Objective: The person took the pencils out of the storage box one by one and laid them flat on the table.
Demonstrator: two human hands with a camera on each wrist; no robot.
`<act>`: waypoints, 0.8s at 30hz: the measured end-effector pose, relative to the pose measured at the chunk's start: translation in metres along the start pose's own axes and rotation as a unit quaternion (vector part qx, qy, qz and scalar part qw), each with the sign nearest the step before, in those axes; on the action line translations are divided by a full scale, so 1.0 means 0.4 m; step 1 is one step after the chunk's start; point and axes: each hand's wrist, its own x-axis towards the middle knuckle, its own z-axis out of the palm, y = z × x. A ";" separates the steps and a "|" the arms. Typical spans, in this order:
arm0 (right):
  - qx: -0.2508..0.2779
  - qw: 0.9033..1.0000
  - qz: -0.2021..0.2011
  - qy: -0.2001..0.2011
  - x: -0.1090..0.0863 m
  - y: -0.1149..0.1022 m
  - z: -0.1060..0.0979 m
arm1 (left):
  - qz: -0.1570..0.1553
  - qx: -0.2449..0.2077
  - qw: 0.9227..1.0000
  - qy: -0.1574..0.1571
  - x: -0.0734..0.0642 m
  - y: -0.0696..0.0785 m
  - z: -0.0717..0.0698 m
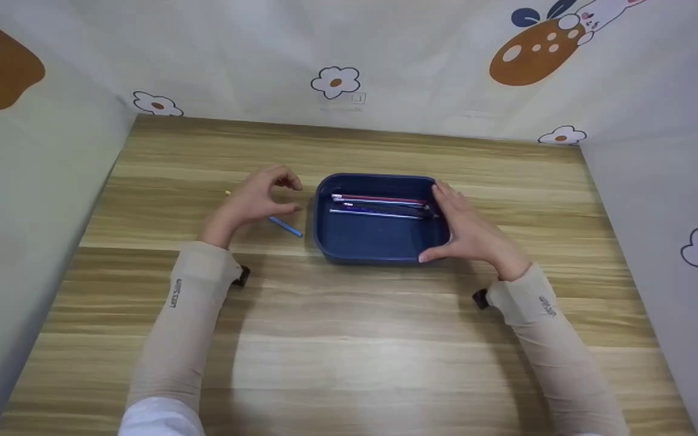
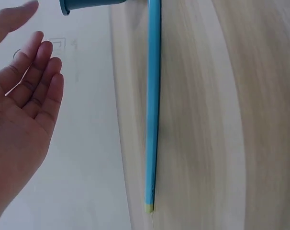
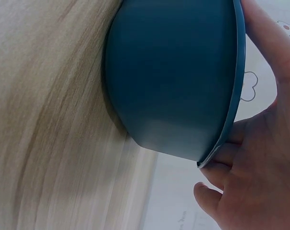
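Observation:
A dark blue rectangular box (image 1: 379, 242) stands on the table with its open side up. Several pencils (image 1: 379, 209) lie side by side across it. My right hand (image 1: 467, 230) grips the box's right end, thumb at the near rim and fingers at the far corner; the right wrist view shows the fingers (image 3: 219, 165) against the rim. To the left of the box, my left hand (image 1: 258, 195) is above a light blue pencil (image 1: 285, 226), with a gap between thumb and fingers and nothing held. In the left wrist view, the pencil (image 2: 153, 115) lies apart from the hand and has a yellowish end.
The wood-grain table (image 1: 349, 339) meets a pale wall covering (image 1: 415, 66) at the back, printed with flowers and a rabbit. Similar panels (image 1: 658, 181) rise on the left and right. Both forearms wear beige sleeves (image 1: 185, 321) with small black devices at the wrists.

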 end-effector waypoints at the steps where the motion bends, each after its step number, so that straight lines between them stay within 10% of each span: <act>1: 0.000 1.000 0.001 0.000 0.000 0.000 0.000 | 0.002 -0.003 1.000 0.000 0.001 0.004 0.001; 24: 0.005 1.000 -0.002 -0.001 -0.006 -0.001 0.001 | 0.064 -0.043 0.996 -0.042 0.061 0.079 0.046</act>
